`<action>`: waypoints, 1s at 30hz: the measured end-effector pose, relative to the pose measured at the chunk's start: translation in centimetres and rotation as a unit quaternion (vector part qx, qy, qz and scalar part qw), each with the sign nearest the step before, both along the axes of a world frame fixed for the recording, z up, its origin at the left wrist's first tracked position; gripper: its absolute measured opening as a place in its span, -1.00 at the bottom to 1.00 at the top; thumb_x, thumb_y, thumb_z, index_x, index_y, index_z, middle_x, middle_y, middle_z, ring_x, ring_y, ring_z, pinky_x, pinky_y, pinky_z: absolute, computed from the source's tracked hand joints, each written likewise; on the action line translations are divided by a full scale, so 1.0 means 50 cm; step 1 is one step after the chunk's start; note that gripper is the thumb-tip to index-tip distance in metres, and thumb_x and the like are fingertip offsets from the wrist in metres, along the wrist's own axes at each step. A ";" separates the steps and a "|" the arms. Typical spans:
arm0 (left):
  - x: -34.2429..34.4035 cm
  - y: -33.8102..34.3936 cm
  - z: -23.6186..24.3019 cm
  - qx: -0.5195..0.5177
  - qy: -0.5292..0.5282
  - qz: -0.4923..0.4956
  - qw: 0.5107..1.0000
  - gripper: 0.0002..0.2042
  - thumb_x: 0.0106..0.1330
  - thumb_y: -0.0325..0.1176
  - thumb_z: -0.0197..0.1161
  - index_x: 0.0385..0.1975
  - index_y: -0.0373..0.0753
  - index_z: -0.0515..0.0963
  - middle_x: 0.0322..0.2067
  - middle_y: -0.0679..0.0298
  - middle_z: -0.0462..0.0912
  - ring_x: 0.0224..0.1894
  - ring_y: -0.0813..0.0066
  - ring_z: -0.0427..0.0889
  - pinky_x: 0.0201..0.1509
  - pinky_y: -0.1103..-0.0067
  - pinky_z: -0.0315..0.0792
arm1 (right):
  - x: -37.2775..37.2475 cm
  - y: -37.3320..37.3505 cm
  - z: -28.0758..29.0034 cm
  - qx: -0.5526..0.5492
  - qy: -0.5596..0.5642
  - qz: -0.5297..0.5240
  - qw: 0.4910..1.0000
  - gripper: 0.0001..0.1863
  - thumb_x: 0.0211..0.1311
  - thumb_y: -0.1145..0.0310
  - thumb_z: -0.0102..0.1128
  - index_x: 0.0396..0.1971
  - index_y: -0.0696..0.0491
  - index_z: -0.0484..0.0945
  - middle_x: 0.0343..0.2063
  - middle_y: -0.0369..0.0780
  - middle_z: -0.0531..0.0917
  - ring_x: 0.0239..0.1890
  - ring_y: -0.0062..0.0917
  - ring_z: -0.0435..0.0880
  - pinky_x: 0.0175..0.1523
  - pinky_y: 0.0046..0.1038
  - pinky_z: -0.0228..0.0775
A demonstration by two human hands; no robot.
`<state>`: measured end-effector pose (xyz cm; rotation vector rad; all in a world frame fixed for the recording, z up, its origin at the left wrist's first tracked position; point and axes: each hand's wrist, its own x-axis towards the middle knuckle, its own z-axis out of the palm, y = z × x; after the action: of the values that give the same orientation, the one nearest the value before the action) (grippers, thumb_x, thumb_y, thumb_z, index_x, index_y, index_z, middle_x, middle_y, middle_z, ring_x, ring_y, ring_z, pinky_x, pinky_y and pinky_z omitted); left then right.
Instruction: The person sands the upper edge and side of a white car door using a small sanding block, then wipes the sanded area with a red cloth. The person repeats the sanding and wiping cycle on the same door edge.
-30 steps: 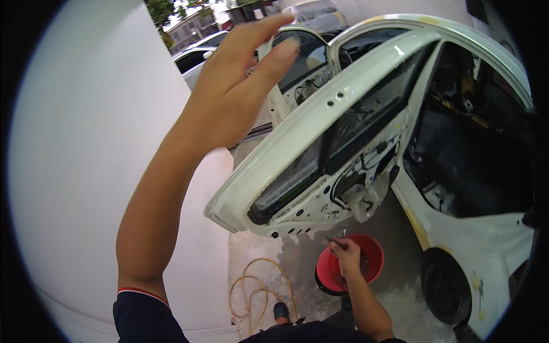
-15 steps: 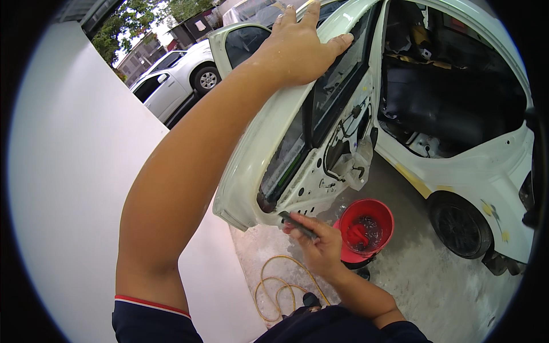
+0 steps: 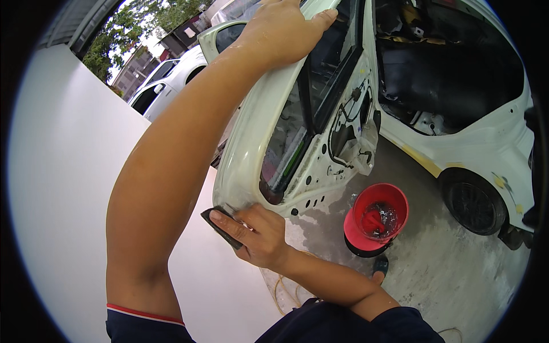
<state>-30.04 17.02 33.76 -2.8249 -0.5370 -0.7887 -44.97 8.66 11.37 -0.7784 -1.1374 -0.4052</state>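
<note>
Red bucket near open car door

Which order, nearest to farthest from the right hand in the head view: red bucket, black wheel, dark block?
1. Dark block: left side, gripped by the right hand.
2. Red bucket: to the right.
3. Black wheel: farther right.

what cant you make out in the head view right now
In the head view:
left hand: fingertips, except the thumb's, cut off by the top edge
dark pad: partly covered by the right hand
yellow hose: partly hidden by the right forearm
red thing in the bucket: too small to identify
</note>
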 end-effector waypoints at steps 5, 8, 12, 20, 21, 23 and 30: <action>0.004 0.014 -0.005 0.012 -0.010 -0.018 1.000 -0.19 0.49 0.12 0.02 0.48 -0.48 0.12 0.41 -0.31 0.25 0.50 -0.12 0.22 0.58 0.27 0.09 | -0.007 -0.032 -0.015 0.044 0.056 0.072 0.995 -0.44 0.01 0.61 0.44 0.12 0.05 0.69 -0.46 -0.20 0.64 -0.55 -0.46 0.60 -0.48 -0.46 0.41; 0.014 0.021 -0.005 -0.008 -0.003 -0.002 1.000 -0.19 0.50 0.14 0.01 0.49 -0.46 0.12 0.41 -0.31 0.26 0.49 -0.14 0.24 0.57 0.26 0.11 | 0.016 -0.059 -0.009 -0.001 0.055 0.120 0.991 -0.39 0.05 0.67 0.39 0.21 0.14 0.59 -0.37 -0.11 0.68 -0.46 -0.45 0.67 -0.35 -0.51 0.51; 0.019 0.022 -0.004 -0.003 -0.003 0.014 1.000 -0.20 0.50 0.15 -0.01 0.49 -0.42 0.12 0.38 -0.33 0.30 0.47 -0.16 0.27 0.56 0.26 0.13 | 0.038 -0.091 -0.002 -0.078 0.170 0.279 0.942 -0.44 0.14 0.64 0.37 0.21 0.28 0.54 -0.09 -0.01 0.68 -0.23 -0.44 0.71 -0.08 -0.52 0.52; 0.011 0.004 0.006 -0.036 0.013 -0.001 0.999 -0.21 0.50 0.14 0.00 0.48 -0.44 0.15 0.32 -0.32 0.39 0.43 -0.15 0.36 0.53 0.29 0.18 | 0.017 -0.038 -0.006 0.080 0.018 -0.037 0.996 -0.47 -0.15 0.73 0.48 -0.04 0.15 0.73 -0.21 -0.08 0.68 -0.35 -0.38 0.68 -0.33 -0.47 0.54; 0.008 0.003 0.006 -0.039 0.012 0.000 0.999 -0.21 0.50 0.14 -0.01 0.47 -0.44 0.16 0.33 -0.32 0.38 0.43 -0.15 0.35 0.54 0.29 0.18 | 0.013 -0.027 -0.007 0.092 0.018 -0.045 0.995 -0.47 -0.17 0.72 0.49 -0.05 0.12 0.74 -0.23 -0.12 0.66 -0.37 -0.40 0.66 -0.34 -0.48 0.52; 0.004 0.001 0.007 -0.035 0.005 -0.002 0.999 -0.21 0.49 0.14 -0.01 0.47 -0.45 0.18 0.34 -0.32 0.37 0.44 -0.15 0.33 0.54 0.29 0.17 | 0.003 -0.014 -0.010 0.077 0.024 -0.053 0.995 -0.46 -0.20 0.71 0.51 -0.07 0.06 0.77 -0.28 -0.18 0.62 -0.39 -0.45 0.63 -0.35 -0.51 0.50; -0.008 -0.008 0.007 -0.033 -0.001 -0.014 0.999 -0.22 0.49 0.14 -0.01 0.44 -0.45 0.23 0.35 -0.31 0.36 0.46 -0.14 0.30 0.55 0.28 0.16 | -0.006 0.005 -0.024 0.027 0.031 -0.015 0.999 -0.37 -0.22 0.66 0.50 0.02 -0.01 0.75 -0.34 -0.24 0.56 -0.48 -0.51 0.54 -0.46 -0.52 0.42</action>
<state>-30.45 16.62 34.12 -2.8990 -0.5350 -0.7931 -45.27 8.90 10.16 -0.7557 -1.0530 -0.4320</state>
